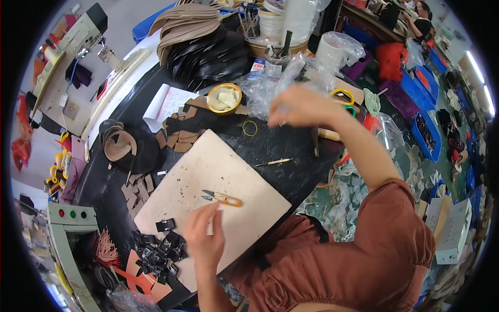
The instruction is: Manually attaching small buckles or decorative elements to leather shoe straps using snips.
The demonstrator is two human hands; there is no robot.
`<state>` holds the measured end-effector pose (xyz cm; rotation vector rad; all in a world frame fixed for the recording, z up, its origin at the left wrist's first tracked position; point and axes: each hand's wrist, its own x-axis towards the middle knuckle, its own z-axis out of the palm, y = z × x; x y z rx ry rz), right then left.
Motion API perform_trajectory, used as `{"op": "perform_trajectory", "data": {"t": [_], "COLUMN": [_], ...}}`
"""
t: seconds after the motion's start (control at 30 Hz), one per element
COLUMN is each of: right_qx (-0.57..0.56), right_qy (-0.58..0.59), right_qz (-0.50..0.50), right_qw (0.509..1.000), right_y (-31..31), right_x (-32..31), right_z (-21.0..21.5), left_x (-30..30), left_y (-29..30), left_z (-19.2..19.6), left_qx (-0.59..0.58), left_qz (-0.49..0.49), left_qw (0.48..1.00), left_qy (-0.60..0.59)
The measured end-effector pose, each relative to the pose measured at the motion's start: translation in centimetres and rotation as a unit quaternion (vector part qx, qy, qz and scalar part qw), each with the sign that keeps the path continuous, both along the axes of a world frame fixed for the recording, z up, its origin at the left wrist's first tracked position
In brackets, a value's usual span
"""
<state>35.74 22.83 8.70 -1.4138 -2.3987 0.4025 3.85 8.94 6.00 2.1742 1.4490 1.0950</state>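
Note:
My left hand [204, 234] is over the pale square board [249, 208], its fingers curled toward the thumb; whatever they pinch is too small to make out. Just beyond its fingertips lie thread snips [222, 198] with an orange handle. My right hand [296, 106], smeared by motion, is raised over the far right of the black table, beside clear plastic bags [260, 93]. Its fingers are too blurred to read. A heap of small black pieces [158, 252] sits at the board's left corner, and one black piece [166, 224] lies apart on the board.
A yellow-rimmed bowl [224, 99] of whitish lumps stands beyond the board, near a yellow ring [250, 128] and a thin pointed tool [275, 162]. Brown scraps [182, 140] and a notepad [169, 106] lie left. Stacked brown and black sheets [208, 54] rise behind. A sewing machine [78, 41] stands far left.

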Motion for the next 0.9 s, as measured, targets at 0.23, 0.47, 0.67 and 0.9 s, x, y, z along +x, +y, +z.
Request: {"op": "perform_trajectory", "data": {"t": [0.23, 0.47, 0.67, 0.9], "right_qx": [0.182, 0.104, 0.238, 0.242], "right_qy": [0.018, -0.016, 0.355, 0.411], "right_qz": [-0.306, -0.246, -0.214, -0.085], "right_qw": [0.934, 0.963, 0.878, 0.875], "right_y": [2.8, 6.2, 9.5, 3.8], "right_x": [3.5, 7.5, 8.5, -6.9], "right_z": [-1.3, -7.0, 4.0, 13.0], "left_x": [3.5, 9.6, 10.7, 11.3], "left_y": [2.0, 5.3, 6.7, 8.0], "left_z": [0.7, 1.5, 2.0, 5.9], "left_qx": [-0.069, -0.071, -0.124, 0.185], "left_qz": [-0.130, -0.238, -0.216, 0.058], "left_qw": [0.989, 0.968, 0.966, 0.956], "left_qy": [0.027, -0.037, -0.065, -0.220]}}
